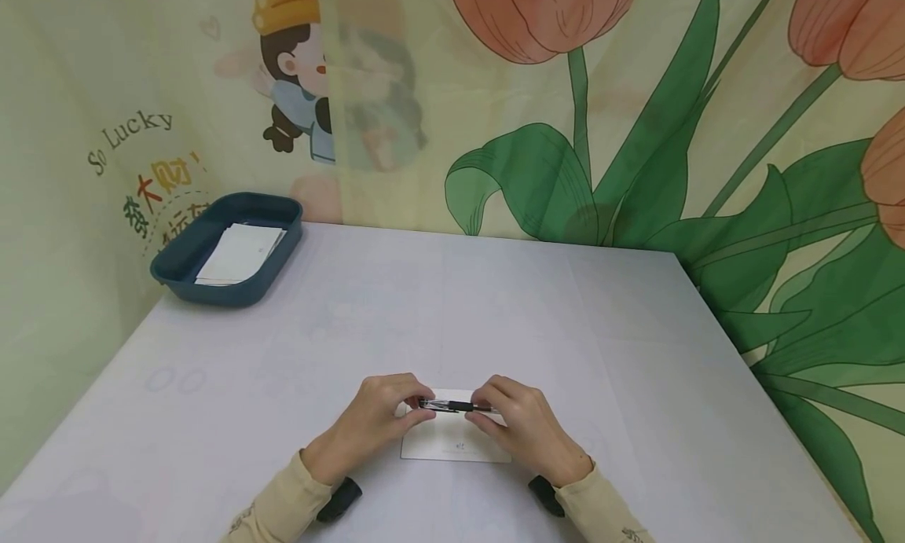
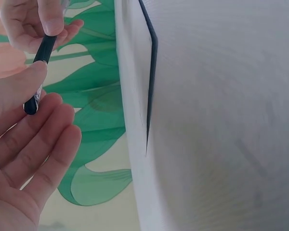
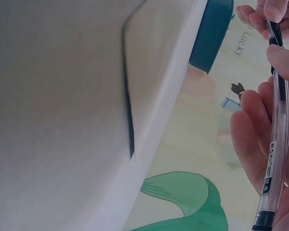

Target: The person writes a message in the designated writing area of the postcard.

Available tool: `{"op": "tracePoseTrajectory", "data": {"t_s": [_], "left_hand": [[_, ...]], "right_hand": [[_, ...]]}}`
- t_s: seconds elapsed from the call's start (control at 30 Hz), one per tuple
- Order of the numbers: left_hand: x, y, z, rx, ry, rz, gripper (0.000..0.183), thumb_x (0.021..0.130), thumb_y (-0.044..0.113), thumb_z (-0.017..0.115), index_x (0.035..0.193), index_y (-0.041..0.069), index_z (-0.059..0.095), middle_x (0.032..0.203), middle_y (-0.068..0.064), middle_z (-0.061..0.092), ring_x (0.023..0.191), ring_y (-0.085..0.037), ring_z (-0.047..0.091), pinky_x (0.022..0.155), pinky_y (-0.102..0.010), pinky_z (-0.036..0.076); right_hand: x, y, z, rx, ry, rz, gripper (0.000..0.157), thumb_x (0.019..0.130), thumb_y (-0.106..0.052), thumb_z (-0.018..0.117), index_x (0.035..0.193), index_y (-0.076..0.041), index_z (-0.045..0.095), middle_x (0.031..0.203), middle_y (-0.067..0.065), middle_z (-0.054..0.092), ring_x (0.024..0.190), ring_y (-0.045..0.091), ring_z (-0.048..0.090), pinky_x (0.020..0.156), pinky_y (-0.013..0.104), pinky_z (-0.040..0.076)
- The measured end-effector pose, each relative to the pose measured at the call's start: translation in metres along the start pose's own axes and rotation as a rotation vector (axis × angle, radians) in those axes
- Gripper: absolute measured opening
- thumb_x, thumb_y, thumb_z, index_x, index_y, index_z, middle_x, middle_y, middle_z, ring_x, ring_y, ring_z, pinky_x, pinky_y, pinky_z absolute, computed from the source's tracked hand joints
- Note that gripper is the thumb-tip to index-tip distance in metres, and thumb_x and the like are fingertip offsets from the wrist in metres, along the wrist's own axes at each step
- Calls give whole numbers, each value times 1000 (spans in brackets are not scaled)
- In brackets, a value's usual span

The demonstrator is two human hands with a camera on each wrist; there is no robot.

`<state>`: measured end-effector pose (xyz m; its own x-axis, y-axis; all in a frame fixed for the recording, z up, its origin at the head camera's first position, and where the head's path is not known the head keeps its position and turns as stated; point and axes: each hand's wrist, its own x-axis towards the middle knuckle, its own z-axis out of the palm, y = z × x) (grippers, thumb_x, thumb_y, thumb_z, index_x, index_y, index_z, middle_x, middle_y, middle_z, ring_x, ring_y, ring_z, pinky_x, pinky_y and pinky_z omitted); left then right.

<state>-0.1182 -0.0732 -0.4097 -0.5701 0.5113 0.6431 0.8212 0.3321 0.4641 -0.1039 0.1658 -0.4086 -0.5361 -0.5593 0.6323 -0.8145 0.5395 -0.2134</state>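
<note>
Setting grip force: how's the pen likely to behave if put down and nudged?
The pen would probably roll, given its slim, rounded barrel. It's likely stiff: it runs straight between the left hand and right hand. The clear, glossy-looking barrel suggests light plastic, perhaps slightly slippery.

A pale yellow-green printed cloth (image 1: 396,201) hangs behind a broad white surface (image 1: 452,307). Large orange tulips (image 1: 544,16) with green stems and wide, curling leaves (image 1: 523,177) fill its right part, the foliage running down past the surface's right edge. Toward the left stand a cartoon figure (image 1: 300,79) in a yellow hat, the lettering "So Lucky" (image 1: 134,134) and some colored Chinese characters (image 1: 173,175). A seam divides the cloth beside the figure. Faint creases and circles mark the surface under soft light.
</note>
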Motion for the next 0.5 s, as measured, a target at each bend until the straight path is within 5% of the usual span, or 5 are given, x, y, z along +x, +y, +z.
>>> {"op": "tracePoseTrajectory", "data": {"t_s": [0.5], "left_hand": [[-3,-6,0,-63,43,-47,20,70,5,82,85,8,70,76,4,69,65,-2,57,57,-25,52]], "right_hand": [[-2,6,-2,61,32,15,26,70,-8,84,88,-8,66,82,-2,63,72,7,67,67,13,52]]}}
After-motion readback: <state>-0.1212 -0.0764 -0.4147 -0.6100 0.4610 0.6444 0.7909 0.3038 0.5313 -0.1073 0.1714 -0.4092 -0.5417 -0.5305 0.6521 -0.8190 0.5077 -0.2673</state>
